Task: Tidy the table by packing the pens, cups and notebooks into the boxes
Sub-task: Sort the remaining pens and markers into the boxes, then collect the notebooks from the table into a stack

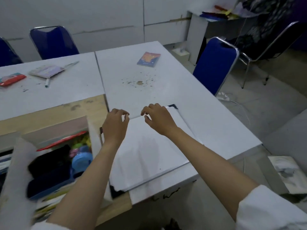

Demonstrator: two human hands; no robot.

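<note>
No writing on any cover can be read. An open box point(54, 156) at the near left holds a red-edged notebook, dark cases and a blue cup point(82, 159). Beside it lies a closed white box point(149, 155) on the counter point(191, 100). Both hands hover over its far edge, fingers loosely curled and holding nothing: left hand point(114, 125), right hand point(159, 119). Farther off lie a blue-and-orange notebook point(149, 59), a pale notebook point(46, 71) over a pen point(47, 83), and a red pouch point(12, 79).
</note>
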